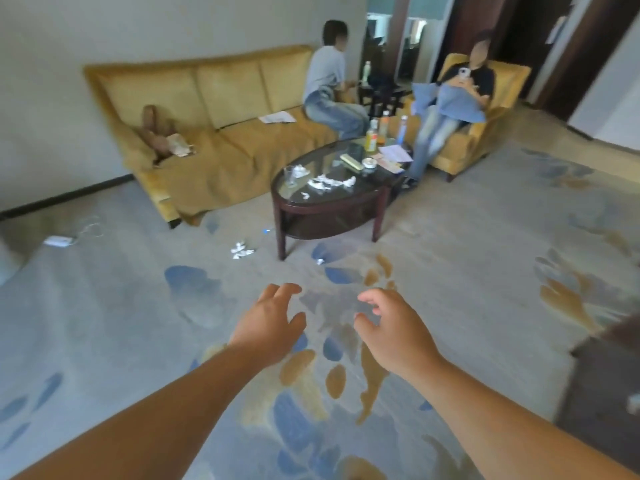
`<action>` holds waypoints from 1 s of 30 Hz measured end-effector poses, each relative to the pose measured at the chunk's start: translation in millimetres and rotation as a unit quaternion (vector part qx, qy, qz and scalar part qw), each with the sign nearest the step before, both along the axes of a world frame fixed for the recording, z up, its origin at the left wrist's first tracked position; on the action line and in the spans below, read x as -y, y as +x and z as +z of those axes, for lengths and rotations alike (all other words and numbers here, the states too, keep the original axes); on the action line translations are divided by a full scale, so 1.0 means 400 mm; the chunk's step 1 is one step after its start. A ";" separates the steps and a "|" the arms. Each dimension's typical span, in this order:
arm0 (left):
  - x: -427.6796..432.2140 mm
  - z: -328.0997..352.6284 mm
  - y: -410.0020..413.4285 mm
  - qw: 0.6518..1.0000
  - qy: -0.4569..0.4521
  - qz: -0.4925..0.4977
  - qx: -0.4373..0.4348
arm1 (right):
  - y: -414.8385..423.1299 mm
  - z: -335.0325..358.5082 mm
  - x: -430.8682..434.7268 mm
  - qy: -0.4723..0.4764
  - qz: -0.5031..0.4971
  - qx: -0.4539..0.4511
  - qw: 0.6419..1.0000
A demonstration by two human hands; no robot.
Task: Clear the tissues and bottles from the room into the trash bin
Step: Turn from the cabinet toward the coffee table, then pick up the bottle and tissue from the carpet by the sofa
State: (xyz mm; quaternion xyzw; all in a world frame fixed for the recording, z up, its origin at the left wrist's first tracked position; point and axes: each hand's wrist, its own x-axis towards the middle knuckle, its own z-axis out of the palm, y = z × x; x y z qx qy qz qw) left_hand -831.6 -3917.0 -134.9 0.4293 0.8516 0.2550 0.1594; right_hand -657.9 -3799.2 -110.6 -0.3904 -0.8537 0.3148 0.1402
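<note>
Pale carpet (pixel 138 306) with blue and ochre leaf shapes fills the lower frame. At centre stands an oval, glass-topped coffee table (pixel 332 202) of dark wood. Crumpled white table tissues (pixel 329 182) lie on its near end beside a clear tumbler (pixel 290 175), whose contents cannot be told, and upright bottles (pixel 372 136) cluster at its far end. Crumpled floor tissues (pixel 240 250) lie on the carpet left of the table. At lower centre the left hand (pixel 268 327) and right hand (pixel 391 334) reach forward, fingers apart and loosely curled, holding nothing, well short of tissues and bottles.

I can't read the labels on the bottles (pixel 376 132) at the coffee table's (pixel 329 202) far end. The frame edge cuts off the dark cabinet (pixel 606 379) on my right.
</note>
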 end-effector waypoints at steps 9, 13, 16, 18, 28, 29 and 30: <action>-0.070 0.014 -0.203 0.994 -0.006 0.113 -0.004 | -0.277 -0.010 -0.173 0.001 0.107 0.003 0.994; -0.073 0.013 -0.304 0.989 -0.009 0.148 -0.005 | -0.410 -0.015 -0.198 0.003 0.151 0.005 0.988; -0.075 0.002 -0.390 0.987 -0.011 0.163 -0.003 | -0.519 -0.027 -0.211 0.000 0.178 0.014 0.984; -0.078 -0.012 -0.457 0.986 -0.016 0.166 -0.001 | -0.597 -0.037 -0.217 -0.002 0.186 0.020 0.982; -0.123 -0.039 -0.895 0.988 -0.013 0.153 0.025 | -1.026 -0.069 -0.244 0.002 0.177 0.048 0.983; -0.130 -0.039 -0.936 0.988 -0.012 0.150 0.025 | -1.063 -0.070 -0.248 0.001 0.175 0.047 0.983; -0.138 -0.038 -0.974 0.988 -0.012 0.151 0.025 | -1.098 -0.072 -0.253 0.000 0.173 0.047 0.984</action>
